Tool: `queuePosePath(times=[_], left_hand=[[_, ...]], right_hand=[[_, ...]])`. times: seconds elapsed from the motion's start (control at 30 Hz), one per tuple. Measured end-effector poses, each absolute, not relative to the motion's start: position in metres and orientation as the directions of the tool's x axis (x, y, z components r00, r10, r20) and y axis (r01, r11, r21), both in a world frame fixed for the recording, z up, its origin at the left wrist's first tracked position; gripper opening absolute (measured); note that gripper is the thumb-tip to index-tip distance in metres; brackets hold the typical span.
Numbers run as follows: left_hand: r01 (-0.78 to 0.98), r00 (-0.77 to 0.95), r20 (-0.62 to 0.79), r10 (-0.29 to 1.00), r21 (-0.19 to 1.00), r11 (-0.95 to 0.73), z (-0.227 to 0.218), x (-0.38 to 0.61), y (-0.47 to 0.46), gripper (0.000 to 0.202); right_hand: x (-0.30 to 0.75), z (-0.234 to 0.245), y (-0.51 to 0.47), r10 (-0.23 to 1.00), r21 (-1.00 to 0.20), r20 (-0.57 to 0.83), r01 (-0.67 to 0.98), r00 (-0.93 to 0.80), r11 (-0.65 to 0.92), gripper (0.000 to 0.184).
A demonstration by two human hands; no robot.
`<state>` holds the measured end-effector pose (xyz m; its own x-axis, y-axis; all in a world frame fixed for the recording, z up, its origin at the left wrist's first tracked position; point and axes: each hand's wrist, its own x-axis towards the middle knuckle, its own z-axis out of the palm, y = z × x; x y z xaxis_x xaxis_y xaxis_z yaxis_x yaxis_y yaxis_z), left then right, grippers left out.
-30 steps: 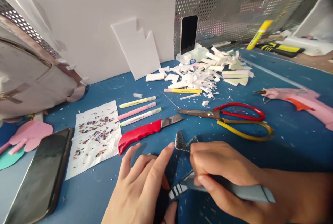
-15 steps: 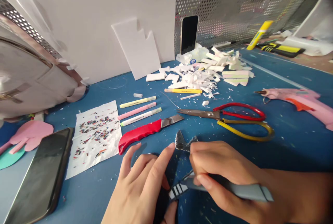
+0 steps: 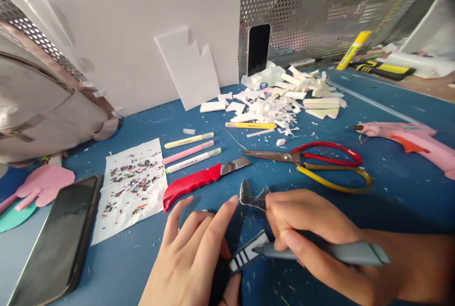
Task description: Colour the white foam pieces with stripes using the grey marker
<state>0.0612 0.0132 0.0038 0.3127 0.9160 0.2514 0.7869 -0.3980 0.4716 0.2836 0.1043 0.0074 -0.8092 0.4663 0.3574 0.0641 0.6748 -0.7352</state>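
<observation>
My right hand (image 3: pixel 313 235) is closed around a grey marker (image 3: pixel 351 253), whose dark tip meets a white strip. That black-edged white strip (image 3: pixel 250 250) carries a few dark bars. It joins a dark piece (image 3: pixel 221 281) that my left hand (image 3: pixel 197 254) grips between thumb and fingers; the palm hides most of it. Just beyond my hands lies a small dark cut-out (image 3: pixel 253 194) with two pointed ends, partly covered by my right fingers. A red-handled knife (image 3: pixel 197 180) and scissors (image 3: pixel 313 156) with red and yellow handles rest farther off.
Left of my hands are a phone (image 3: pixel 57 239) and white paper (image 3: pixel 135 187) strewn with coloured bits. Several slim markers (image 3: pixel 188 152) lie behind. White scraps (image 3: pixel 273 106) are heaped near an upright phone (image 3: pixel 259 50). A pink glue gun (image 3: pixel 408 142) sits at the right.
My right hand has moved slightly right with the marker, uncovering more of the white strip. My left hand stays almost still.
</observation>
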Motion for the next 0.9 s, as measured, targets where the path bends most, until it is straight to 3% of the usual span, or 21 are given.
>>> queuePosePath(times=[0.23, 0.9], left_hand=[[0.792, 0.303, 0.245, 0.921, 0.472, -0.387, 0.0044, 0.0622, 0.0125, 0.069], [0.797, 0.310, 0.267, 0.912, 0.450, -0.403, 0.0013, 0.0609, 0.0131, 0.065]], right_hand=[[0.2808, 0.0068, 0.1031, 0.490, -0.733, 0.255, 0.164, -0.833, 0.661, 0.020], [0.2801, 0.0094, 0.1043, 0.452, -0.737, 0.258, 0.129, -0.854, 0.663, 0.019]])
